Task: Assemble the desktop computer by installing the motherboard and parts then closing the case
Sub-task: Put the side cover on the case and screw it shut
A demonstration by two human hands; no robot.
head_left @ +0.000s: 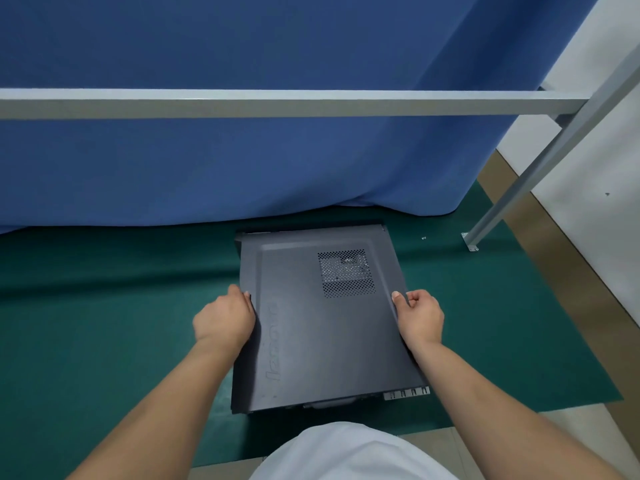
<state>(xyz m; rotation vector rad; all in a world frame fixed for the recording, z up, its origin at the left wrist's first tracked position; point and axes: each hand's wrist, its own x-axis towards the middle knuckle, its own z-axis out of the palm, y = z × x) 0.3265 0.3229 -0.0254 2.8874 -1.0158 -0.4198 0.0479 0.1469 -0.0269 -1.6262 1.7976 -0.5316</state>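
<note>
Case: a dark grey computer case (322,323) lies flat on its side on the green mat (104,323), near the mat's far edge and right of its middle, its side panel (311,341) facing up.
Panel: it covers the whole upper face; a perforated vent (346,273) sits in its far right part and an embossed logo (273,341) runs along its left side.
Rear of case: a strip of pale metal slots (407,393) shows under the panel's near right corner.
Left hand: the left hand (225,318) grips the panel's left edge about halfway along, fingers curled over the edge.
Right hand: the right hand (419,315) grips the right edge opposite, thumb lying flat on top of the panel, fingers curled beside the edge.
Mat: it covers the floor in front of a blue curtain (242,161), whose hem rests on the mat's far edge just behind the case.
Frame: a grey metal bar (277,103) crosses above the curtain; a slanted leg (540,164) comes down to a foot at the mat's far right corner.
Small part: a tiny pale item (423,238), too small to tell, lies on the mat right of the case.
</note>
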